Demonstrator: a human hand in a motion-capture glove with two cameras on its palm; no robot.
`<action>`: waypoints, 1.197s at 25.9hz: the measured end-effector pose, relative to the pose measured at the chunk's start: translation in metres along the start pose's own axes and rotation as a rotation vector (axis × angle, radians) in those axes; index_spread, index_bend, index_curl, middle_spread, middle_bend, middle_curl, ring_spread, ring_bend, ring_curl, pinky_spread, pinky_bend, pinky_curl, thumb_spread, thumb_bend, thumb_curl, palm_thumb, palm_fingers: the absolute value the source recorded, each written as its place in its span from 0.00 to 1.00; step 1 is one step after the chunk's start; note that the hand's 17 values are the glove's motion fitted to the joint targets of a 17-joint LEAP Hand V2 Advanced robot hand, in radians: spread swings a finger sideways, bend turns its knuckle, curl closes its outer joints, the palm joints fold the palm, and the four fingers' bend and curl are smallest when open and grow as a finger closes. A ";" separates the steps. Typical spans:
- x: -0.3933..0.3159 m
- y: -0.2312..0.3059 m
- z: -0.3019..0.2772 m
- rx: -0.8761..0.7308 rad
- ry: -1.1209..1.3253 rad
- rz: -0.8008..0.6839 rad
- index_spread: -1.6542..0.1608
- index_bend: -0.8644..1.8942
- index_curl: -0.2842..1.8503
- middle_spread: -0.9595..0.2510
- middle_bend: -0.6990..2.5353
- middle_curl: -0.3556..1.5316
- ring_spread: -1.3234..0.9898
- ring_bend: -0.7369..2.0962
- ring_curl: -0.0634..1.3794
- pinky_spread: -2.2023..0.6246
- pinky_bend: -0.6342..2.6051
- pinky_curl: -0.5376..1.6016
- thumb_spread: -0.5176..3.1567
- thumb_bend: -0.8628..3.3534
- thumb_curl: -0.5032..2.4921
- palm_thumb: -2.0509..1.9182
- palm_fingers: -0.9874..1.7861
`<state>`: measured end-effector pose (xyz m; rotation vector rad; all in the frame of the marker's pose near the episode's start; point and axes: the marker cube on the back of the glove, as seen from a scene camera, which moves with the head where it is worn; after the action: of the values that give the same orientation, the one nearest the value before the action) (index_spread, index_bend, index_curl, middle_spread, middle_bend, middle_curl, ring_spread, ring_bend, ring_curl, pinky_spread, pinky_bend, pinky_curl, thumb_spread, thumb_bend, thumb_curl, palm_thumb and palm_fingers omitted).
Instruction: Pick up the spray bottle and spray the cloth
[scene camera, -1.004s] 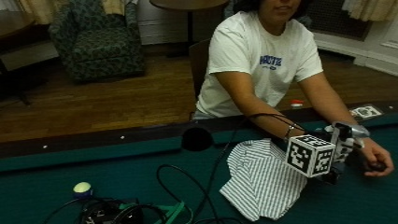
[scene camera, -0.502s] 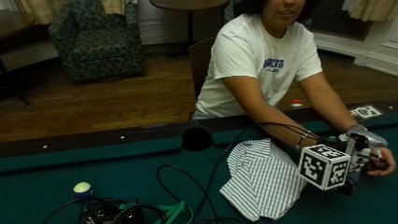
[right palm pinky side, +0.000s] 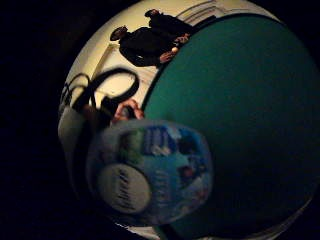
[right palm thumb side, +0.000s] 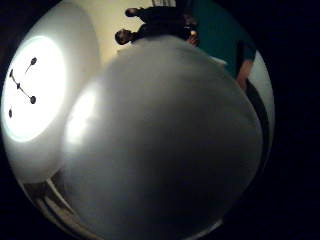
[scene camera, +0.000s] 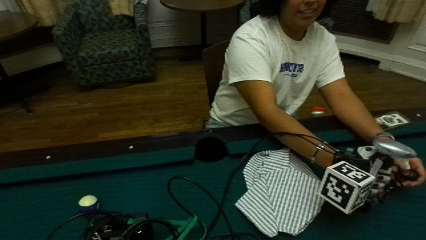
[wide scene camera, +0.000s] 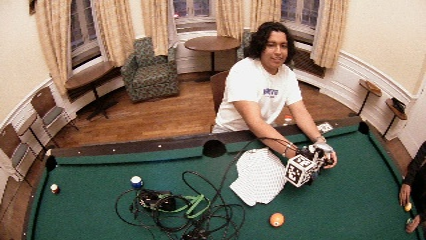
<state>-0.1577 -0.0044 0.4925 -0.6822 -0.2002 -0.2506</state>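
At the right end of the green pool table (scene camera: 100, 185), my gloved right hand (scene camera: 379, 176) grips a spray bottle (scene camera: 393, 148) upright, just right of the cloth. The bottle's grey trigger head sticks out above the hand. Its blue label (right palm pinky side: 150, 172) fills the little finger side palm view, and its pale body (right palm thumb side: 165, 145) fills the thumb side view. The bare left hand (scene camera: 411, 172) rests against the bottle's far side. The white cloth with green stripes (scene camera: 283, 195) lies crumpled on the felt near the rail, below the right forearm.
A tangle of black cables and green straps (scene camera: 140, 227) lies at the front left, with a pale ball (scene camera: 88, 201) beside it. A side pocket (scene camera: 211, 148) opens in the rail. An orange ball (wide scene camera: 276, 219) sits in front of the cloth.
My right hand and the bottle have shifted right, off the cloth's edge and toward the bare left hand. The cloth has not moved.
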 end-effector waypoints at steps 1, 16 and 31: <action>0.004 0.004 -0.001 -0.020 0.023 0.016 0.74 0.38 0.35 0.63 0.35 0.43 0.49 0.42 0.33 0.79 0.24 0.34 0.40 0.20 0.32 0.70 0.77; -0.016 0.108 -0.093 -0.119 0.633 0.034 0.74 0.38 0.35 0.63 0.35 0.43 0.49 0.42 0.33 0.79 0.24 0.34 0.40 0.20 0.32 0.70 0.77; -0.085 0.227 -0.192 -0.215 0.964 0.022 0.74 0.38 0.35 0.63 0.35 0.43 0.49 0.42 0.33 0.79 0.24 0.34 0.40 0.20 0.32 0.70 0.77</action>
<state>-0.1529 0.0555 0.1890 -0.7073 0.7641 -0.5558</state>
